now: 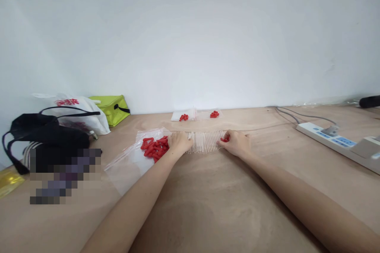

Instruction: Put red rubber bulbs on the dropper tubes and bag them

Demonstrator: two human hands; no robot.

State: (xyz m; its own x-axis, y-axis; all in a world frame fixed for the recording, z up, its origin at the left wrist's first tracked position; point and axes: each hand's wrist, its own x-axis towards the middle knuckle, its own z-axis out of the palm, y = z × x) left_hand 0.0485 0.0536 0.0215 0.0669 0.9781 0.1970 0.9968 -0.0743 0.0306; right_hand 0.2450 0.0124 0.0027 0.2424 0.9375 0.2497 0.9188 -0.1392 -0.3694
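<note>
A row of thin, pale, clear-looking sticks (pixel 204 142) lies side by side on the table between my hands. At its left end, my left hand (pixel 179 142) has its fingers curled together; whatever is between them is hidden. My right hand (pixel 238 142) is closed at the right end of the row, its thumb and fingers around small red pieces (pixel 225 139). Just left of my left hand, a pile of red, bulb-shaped pieces (pixel 153 148) lies on a clear zip bag (pixel 124 166).
Toward the wall lie small clear bags (pixel 175 116) with several red pieces (pixel 214 114). A white power strip (pixel 326 139) with cables is at right. A black bag (pixel 56 136), a white plastic bag (pixel 102 120) and a lime-green pouch (pixel 111 108) stand at left.
</note>
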